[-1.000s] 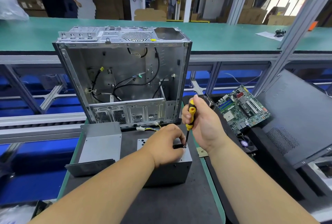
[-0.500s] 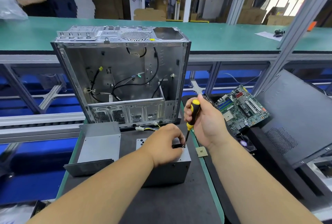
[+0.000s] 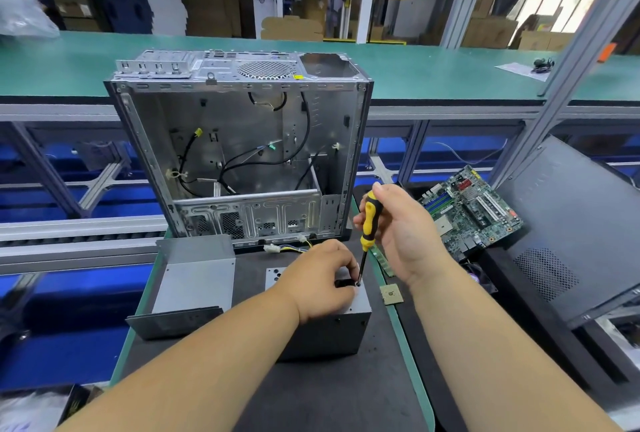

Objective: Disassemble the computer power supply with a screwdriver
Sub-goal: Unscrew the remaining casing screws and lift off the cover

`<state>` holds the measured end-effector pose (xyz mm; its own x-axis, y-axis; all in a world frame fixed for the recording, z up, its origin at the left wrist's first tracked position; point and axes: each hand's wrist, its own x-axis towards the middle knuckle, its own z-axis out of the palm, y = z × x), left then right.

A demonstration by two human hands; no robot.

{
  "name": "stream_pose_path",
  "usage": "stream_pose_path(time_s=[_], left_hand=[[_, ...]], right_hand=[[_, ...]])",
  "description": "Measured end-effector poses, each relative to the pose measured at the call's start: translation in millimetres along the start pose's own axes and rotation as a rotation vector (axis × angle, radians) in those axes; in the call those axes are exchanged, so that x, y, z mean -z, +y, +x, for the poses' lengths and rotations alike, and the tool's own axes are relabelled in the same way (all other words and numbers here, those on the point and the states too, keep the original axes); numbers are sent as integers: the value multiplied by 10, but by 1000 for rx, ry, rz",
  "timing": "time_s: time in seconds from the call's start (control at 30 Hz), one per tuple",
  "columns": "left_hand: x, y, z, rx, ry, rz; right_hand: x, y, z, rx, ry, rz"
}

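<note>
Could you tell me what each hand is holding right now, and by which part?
Right hand: the screwdriver, by its yellow-and-black handle. Left hand: rests on the power supply, fingers pinching something small and black at its top.

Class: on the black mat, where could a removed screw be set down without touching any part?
Bare mat lies nearest the person, below the power supply and between the forearms. A narrow strip runs between it and the grey cover. It is crowded near the case, where wires lie and the right hand works the screwdriver.

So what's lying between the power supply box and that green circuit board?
In the head view, a small square processor chip and a memory stick lie between the power supply and motherboard.
</note>
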<state>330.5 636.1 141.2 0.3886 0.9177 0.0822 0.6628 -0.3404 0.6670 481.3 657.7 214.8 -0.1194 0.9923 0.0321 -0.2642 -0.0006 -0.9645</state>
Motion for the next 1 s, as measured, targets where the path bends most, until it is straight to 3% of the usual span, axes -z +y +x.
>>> stream_pose_path(time_s=[0.43,0.9,1.0], left_hand=[[17,22,14,-5,-14,24],[22,35,-4,-2,-13,9],[25,34,2,2,-15,21]], right_hand=[[-91,77,-47,-27,-74,165],[19,-3,-51,23,-39,-133],[18,1,-64,20,-76,-84]])
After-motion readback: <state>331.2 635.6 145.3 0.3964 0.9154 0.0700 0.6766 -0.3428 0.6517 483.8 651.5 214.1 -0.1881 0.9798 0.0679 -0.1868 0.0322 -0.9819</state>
